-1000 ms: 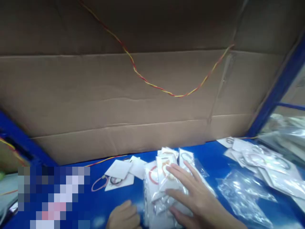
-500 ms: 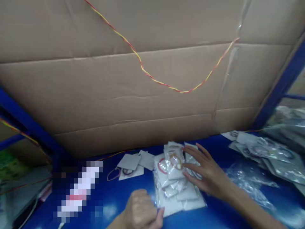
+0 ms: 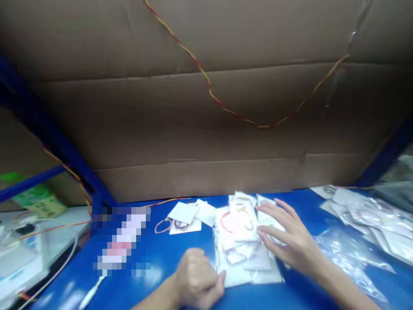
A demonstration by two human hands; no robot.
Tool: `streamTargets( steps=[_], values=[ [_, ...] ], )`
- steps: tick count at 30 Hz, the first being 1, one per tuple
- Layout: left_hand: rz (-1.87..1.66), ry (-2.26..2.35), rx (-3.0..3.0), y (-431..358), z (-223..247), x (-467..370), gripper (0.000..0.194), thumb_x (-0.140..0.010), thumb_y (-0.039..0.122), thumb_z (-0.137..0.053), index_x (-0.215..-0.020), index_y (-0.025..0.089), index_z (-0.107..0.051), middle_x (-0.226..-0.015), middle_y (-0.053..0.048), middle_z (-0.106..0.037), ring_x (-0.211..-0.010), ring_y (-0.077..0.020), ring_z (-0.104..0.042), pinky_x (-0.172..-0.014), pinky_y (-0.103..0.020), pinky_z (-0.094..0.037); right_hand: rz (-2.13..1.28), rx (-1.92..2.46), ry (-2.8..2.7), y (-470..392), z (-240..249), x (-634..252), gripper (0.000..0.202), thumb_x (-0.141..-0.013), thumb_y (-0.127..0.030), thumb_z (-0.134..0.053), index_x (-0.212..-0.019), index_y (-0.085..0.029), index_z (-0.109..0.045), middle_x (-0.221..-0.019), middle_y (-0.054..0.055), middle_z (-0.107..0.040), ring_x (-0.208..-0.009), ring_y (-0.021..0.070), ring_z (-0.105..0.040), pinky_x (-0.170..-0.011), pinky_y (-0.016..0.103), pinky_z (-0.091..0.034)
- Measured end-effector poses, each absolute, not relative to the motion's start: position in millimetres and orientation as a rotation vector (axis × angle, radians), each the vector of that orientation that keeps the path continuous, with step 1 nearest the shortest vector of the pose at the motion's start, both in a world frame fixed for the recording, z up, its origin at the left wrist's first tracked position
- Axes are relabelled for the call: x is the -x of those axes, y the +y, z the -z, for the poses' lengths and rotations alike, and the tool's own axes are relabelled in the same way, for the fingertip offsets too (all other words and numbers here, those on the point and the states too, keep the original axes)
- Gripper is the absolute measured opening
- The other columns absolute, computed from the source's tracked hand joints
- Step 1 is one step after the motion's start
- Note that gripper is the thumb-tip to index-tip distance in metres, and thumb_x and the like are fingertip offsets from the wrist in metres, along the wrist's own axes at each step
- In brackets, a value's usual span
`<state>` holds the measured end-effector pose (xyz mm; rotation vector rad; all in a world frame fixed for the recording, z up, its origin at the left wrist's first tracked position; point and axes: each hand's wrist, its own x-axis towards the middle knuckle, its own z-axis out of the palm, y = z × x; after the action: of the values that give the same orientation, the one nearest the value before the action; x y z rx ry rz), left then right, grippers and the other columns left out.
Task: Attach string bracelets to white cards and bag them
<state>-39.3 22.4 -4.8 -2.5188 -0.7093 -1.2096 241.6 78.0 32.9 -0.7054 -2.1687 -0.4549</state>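
A pile of clear packets with white cards [image 3: 237, 269] lies on the blue table [image 3: 167, 267]. The top packets show a red loop and a yellowish one. My right hand [image 3: 288, 237] rests over the right side of the pile, fingers spread, fingertips at the upper packets. My left hand [image 3: 200, 277] is a closed fist beside the pile's lower left, its thumb by the pile's edge; whatever it may hold is hidden. Loose white cards [image 3: 183, 213] with a pink loop and a dark loop lie behind, to the left.
More bagged cards [image 3: 371, 213] lie at the right, with crumpled clear bags [image 3: 350, 254] in front. A pixelated white object [image 3: 124, 241] and a white cable [image 3: 92, 292] are at left. Cardboard [image 3: 206, 129] stands behind, between blue posts [image 3: 69, 148], with a red-yellow wire hanging across it.
The view has shifted, so the table and packets appear a little further right, and the picture is brighter over the pile. Both hands keep nearly the same pose beside the pile.
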Motion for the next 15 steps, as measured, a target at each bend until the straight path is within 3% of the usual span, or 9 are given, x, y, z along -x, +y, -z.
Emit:
streamTargets(
  steps=[6,15],
  values=[
    [1.23,-0.728,2.514,20.7,6.5,40.4,0.04,-0.078,0.011,-0.052,-0.044,0.016,-0.032,-0.036,0.003,-0.03,-0.035,-0.0089,-0.024,-0.05,-0.036,-0.01,0.423,0.661,-2.067,67.0,-37.7,-235.7,0.012,-0.075,-0.011,-0.072,-0.08,-0.02,-0.066,-0.095,0.002,-0.068,-0.094,0.0129,-0.063,-0.094,0.037,-0.048],
    [1.277,-0.734,2.513,16.4,8.1,37.4,0.039,-0.076,0.012,-0.052,-0.045,0.015,-0.028,-0.034,0.003,-0.029,-0.033,-0.0083,-0.023,-0.05,-0.033,-0.008,0.393,0.678,-2.035,68.6,-32.6,-237.8,0.021,-0.077,-0.005,-0.067,-0.063,-0.016,-0.056,-0.062,0.0,-0.05,-0.067,0.0073,-0.041,-0.071,0.026,-0.032]
  ],
)
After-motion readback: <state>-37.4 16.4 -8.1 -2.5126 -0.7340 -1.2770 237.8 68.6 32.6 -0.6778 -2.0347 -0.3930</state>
